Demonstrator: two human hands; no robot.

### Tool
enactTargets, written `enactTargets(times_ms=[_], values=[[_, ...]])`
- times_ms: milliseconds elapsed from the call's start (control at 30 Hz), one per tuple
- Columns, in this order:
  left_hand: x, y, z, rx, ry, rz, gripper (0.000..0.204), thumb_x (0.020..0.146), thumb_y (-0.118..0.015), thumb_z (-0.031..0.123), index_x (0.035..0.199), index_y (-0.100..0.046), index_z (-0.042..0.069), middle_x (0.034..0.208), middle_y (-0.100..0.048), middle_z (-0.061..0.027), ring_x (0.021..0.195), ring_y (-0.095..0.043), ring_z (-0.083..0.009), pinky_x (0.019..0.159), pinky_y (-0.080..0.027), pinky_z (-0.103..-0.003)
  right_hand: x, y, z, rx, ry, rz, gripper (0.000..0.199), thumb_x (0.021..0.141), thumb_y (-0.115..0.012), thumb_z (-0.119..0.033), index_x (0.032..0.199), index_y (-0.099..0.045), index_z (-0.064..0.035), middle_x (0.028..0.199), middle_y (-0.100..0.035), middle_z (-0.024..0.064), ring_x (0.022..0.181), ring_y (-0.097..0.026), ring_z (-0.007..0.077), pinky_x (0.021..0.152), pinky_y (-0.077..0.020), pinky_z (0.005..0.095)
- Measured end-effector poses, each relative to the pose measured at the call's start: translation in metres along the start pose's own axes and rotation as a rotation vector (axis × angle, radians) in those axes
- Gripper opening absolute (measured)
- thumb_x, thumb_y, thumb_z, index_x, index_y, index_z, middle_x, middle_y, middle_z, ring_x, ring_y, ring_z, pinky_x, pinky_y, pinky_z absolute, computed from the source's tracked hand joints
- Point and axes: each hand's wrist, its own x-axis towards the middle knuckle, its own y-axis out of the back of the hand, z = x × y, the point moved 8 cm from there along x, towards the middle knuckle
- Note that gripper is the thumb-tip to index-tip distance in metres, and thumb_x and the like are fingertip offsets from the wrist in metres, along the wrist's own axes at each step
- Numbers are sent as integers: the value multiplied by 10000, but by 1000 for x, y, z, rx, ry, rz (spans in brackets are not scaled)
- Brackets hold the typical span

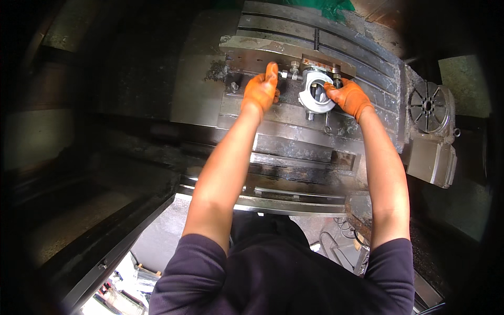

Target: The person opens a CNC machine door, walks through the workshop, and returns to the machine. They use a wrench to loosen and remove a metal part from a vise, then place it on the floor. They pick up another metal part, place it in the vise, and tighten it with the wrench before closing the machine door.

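Observation:
A bright silver metal part with a large round bore sits against the fixture on the machine table. My right hand, in an orange glove, grips its right side, thumb at the bore's edge; the other fingers are partly hidden. To the left, my left hand, gloved in orange too, has one digit stretched away from me and another apart on its right. Nothing shows in it, though its curled fingers are partly hidden. Its tip is close to a clamping bolt that points at the silver part.
The slotted machine table carries a long steel bar behind the part. Another bolt stands left of my left hand. A round slotted rotary table is mounted at the right. Green material lies at the far edge.

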Motion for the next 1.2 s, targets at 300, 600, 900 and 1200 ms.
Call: enactTargets(times_ms=[300,600,900,1200], values=[[-5,-18,11,-202,220,-268,206,952,-592,282,924,-605,78,712,-586,-22,525,-526,-127,493,-462,-282,-8,6,1,49,-11,-6,820,827,-654,-573,1277,-575,108,1199,-653,310,1188,-608,409,1023,-453,384],[10,-28,26,-363,-34,-343,100,950,-595,92,1007,-625,15,775,-592,-26,603,-498,-78,534,-410,-226,-9,4,3,60,-11,37,817,842,-649,-553,1294,-554,121,1208,-650,309,1183,-614,404,1012,-459,381],[12,-31,21,-236,158,-298,257,978,-643,226,1136,-620,24,842,-625,-19,618,-541,-103,515,-435,-250,-8,6,1,54,15,40,751,853,-638,-547,1256,-599,86,1177,-665,302,1154,-624,414,990,-469,397],[5,-26,29,-189,175,-267,427,942,-671,347,1244,-638,48,977,-666,-49,880,-605,-135,816,-500,-282,-10,4,-2,82,9,-16,798,849,-635,-562,1279,-570,107,1187,-654,318,1175,-616,414,1000,-468,394]])
